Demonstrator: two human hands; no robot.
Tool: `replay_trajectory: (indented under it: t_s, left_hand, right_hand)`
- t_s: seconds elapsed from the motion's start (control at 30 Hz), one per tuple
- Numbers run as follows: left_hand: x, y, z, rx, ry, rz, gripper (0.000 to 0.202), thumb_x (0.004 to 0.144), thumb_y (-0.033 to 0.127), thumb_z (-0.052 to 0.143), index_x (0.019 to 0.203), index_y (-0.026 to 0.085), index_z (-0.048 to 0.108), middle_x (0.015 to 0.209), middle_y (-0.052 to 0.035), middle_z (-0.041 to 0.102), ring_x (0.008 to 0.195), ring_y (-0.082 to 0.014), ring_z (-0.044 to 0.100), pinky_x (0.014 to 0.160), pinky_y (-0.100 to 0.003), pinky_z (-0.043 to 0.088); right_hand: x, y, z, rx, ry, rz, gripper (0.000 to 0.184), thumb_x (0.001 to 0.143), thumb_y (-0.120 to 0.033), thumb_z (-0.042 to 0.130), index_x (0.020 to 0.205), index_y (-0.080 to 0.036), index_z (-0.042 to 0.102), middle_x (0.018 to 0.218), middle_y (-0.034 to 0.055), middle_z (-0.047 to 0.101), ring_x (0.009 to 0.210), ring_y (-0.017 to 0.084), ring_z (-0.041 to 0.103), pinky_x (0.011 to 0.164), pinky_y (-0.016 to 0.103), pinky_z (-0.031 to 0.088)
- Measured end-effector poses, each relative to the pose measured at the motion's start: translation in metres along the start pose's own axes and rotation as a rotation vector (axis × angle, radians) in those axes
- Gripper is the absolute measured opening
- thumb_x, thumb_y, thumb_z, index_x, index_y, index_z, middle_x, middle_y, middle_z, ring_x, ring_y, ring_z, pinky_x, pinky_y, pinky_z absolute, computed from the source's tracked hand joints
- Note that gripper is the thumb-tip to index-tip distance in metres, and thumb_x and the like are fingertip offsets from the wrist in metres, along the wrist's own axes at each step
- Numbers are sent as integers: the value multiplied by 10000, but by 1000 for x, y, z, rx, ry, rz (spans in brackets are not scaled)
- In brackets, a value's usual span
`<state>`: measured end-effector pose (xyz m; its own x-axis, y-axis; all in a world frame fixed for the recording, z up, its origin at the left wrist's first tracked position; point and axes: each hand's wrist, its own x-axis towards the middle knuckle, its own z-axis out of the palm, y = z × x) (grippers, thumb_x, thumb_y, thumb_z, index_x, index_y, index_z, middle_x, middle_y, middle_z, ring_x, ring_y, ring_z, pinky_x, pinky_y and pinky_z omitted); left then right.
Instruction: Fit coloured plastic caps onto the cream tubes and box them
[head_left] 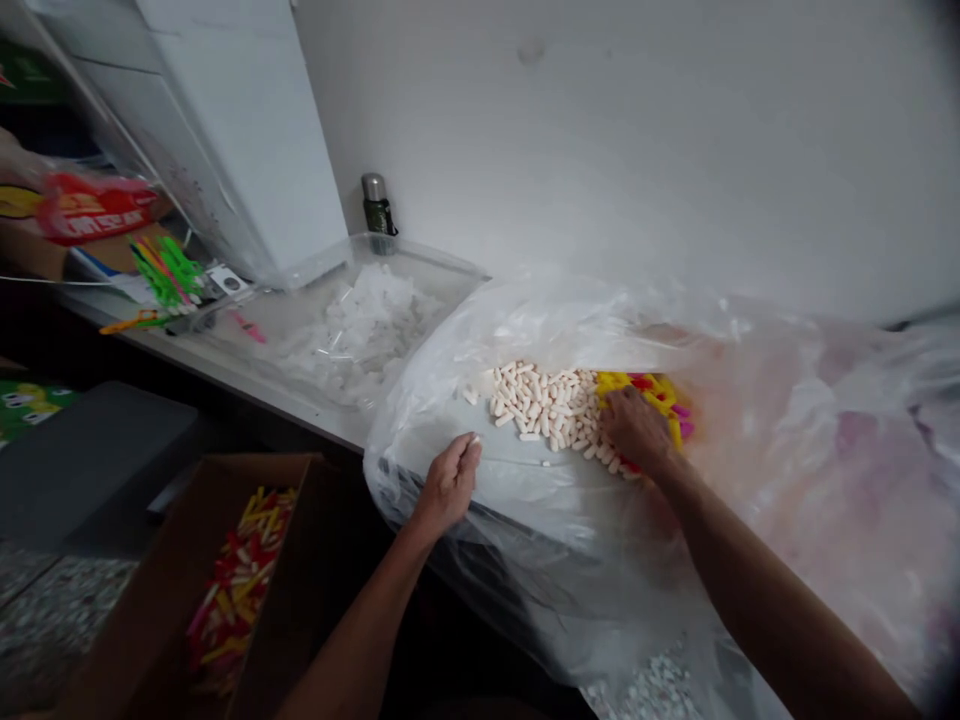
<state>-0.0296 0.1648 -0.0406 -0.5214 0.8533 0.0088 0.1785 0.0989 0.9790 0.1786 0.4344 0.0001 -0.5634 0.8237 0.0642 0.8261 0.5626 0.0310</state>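
Observation:
My left hand (450, 482) is at the front edge of the table, its fingers curled in and thumb pressed to them. Something small and pale shows at the thumb tip; I cannot make out what it is. Cream capsule-shaped pieces (544, 402) lie heaped inside a large clear plastic bag (435, 345) spread on the tabletop. At the right end of that heap, my right hand (637, 425) reaches down with bent fingers among yellow plastic pieces (660, 392). Its fingertips are hidden there. A few red and magenta pieces lie among the yellow ones.
Left of the bag, small translucent white pieces (367, 315) lie on clear plastic, with a dark flask (379, 212) behind. Green toy-like pieces (169, 270) are farther left. Below, a cardboard box (161, 590) holds red and yellow pieces (244, 580). A white wall (600, 150) rises behind.

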Motion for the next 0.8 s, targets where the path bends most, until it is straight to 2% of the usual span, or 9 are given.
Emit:
replay_trajectory:
  t_s: [0.07,0.17,0.23,0.3,0.4,0.5,0.63,0.8]
  left_hand:
    - [-1,-1,-2,-106,-17,-43,425,1038,551,456,1058,170,644,651,43,492,564,-123,467,556,-248,396]
    - [-6,2,0,-280,-21,-109,479,997,615,510,1103,165,636,642,68,420,501,-96,379,464,-228,328]
    - [-11,7,3,-367,-26,-131,513,970,650,540,1114,167,636,650,75,377,490,-84,340,435,-217,293]
    - [-17,14,5,-422,-38,-150,528,953,672,560,1107,173,638,665,74,362,491,-78,324,422,-208,285]
    - [-24,22,4,-467,-77,-162,504,958,664,569,1102,185,638,679,71,362,494,-75,323,415,-198,298]
    - [-28,27,-1,-474,-111,-156,478,976,640,563,1120,191,641,668,74,354,486,-74,299,409,-197,279]
    - [-31,28,-4,-457,-142,-136,455,1001,607,547,1139,186,650,651,73,358,485,-74,289,413,-201,263]
    - [-32,29,0,-484,-148,-170,464,997,606,555,1132,173,653,644,74,352,475,-71,271,401,-202,247]
  right_hand:
    - [-6,-5,-2,271,86,9,226,989,-236,499,1112,-116,647,1117,188,683,1019,281,654,866,393,508]
    - [-26,-29,-11,899,143,-63,328,968,-334,585,1249,-166,590,914,57,668,811,207,632,752,342,525]
    - [-43,-57,-18,1233,103,-156,385,968,-401,637,1306,-222,588,868,7,643,756,173,611,714,314,527]
    - [-59,-88,-23,1425,37,-229,321,965,-424,681,1230,-246,651,891,5,667,758,157,622,736,311,544]
    - [-73,-124,-27,1575,-51,-292,276,955,-427,722,1169,-256,688,984,24,708,807,160,655,780,325,572]
    - [-78,-142,-28,1642,-89,-332,279,956,-438,732,1167,-261,689,1034,36,731,833,168,673,804,341,586]
    - [-79,-146,-29,1657,-134,-372,248,962,-420,732,1136,-248,691,1042,41,743,859,168,682,826,337,583]
    - [-83,-140,-31,1641,-165,-380,220,964,-386,738,1129,-247,700,1007,33,742,868,163,675,825,318,569]
